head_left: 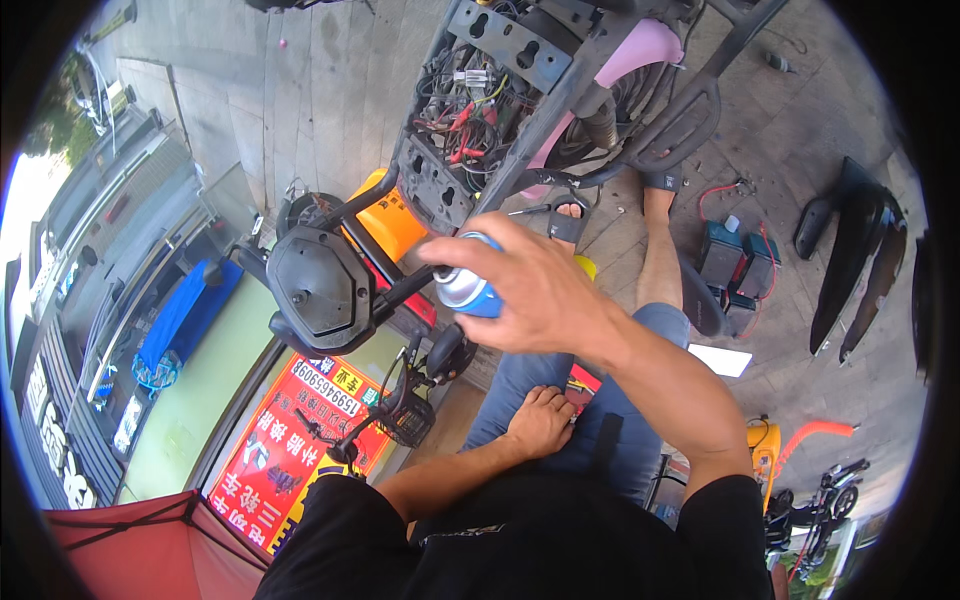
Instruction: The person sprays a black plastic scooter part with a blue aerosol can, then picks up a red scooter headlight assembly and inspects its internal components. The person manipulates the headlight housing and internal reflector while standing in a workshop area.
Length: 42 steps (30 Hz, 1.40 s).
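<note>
Here you are with your hands well apart: your right hand (548, 285) is wrapped around a blue-and-silver spray can (468, 292), index finger up by the nozzle, while your left hand (541, 420) rests on your thigh (497, 412), fingers loosely curled, and I can't tell whether they hold anything. The can hangs in mid-air, just right of the hexagonal black housing (318, 285) and on the near side of the stripped vehicle frame. This looks like the aiming or spraying step; I see no clear mist, so I can't call it. The next move seems to call for a steady wrist and a nozzle turned squarely onto its target. Now the count: one can, one housing, two keyhole-slotted metal plates (502, 40) on the frame, one tangle of wiring (470, 115) between them, two dark sandals (665, 182) on your feet at the far side, at least two battery blocks (718, 260) to the right, at least two black body panels (850, 265) farther right, and one orange coiled hose (815, 430) near right.
</note>
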Motion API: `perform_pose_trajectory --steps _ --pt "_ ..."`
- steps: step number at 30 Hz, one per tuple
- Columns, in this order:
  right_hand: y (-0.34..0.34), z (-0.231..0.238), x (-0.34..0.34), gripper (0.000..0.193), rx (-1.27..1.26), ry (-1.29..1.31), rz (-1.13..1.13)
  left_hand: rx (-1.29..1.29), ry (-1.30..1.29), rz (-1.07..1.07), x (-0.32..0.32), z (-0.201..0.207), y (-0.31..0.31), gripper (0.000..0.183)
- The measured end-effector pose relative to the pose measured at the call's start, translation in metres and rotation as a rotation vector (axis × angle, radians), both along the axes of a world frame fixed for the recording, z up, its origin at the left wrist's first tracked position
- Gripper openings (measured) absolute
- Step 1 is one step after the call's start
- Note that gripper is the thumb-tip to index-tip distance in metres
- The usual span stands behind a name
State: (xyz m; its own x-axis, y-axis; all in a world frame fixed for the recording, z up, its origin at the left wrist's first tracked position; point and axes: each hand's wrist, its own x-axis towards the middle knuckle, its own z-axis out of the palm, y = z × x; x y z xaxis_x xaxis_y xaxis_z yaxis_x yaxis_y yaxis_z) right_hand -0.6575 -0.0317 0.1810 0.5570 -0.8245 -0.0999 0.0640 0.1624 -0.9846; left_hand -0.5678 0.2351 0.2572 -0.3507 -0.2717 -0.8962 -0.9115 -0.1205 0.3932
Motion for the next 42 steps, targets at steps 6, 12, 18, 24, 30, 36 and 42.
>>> perform_pose_trajectory --steps 6,12,18,24,30,36,42 --pt "-0.006 -0.008 0.054 0.064 0.191 -0.114 0.132 0.010 -0.014 0.069 -0.009 0.000 0.000 0.034" --pt "-0.011 -0.004 0.081 0.064 0.244 -0.160 0.216 -0.011 -0.037 0.109 -0.009 0.000 0.003 0.031" --pt "-0.018 -0.003 0.091 0.065 0.245 -0.126 0.251 0.015 -0.049 0.134 -0.009 0.000 0.007 0.029" --pt "-0.014 -0.010 0.090 0.065 0.245 -0.123 0.297 0.028 -0.065 0.143 -0.011 0.000 0.009 0.028" --pt "-0.014 -0.010 0.090 0.066 0.261 -0.119 0.325 0.040 -0.061 0.118 -0.013 0.000 0.008 0.029" --pt "-0.016 -0.006 0.091 0.066 0.273 -0.118 0.358 0.041 -0.062 0.109 -0.012 0.000 0.007 0.031" --pt "-0.014 -0.005 0.091 0.064 0.263 -0.123 0.346 0.010 -0.051 0.121 -0.011 0.000 0.009 0.031"
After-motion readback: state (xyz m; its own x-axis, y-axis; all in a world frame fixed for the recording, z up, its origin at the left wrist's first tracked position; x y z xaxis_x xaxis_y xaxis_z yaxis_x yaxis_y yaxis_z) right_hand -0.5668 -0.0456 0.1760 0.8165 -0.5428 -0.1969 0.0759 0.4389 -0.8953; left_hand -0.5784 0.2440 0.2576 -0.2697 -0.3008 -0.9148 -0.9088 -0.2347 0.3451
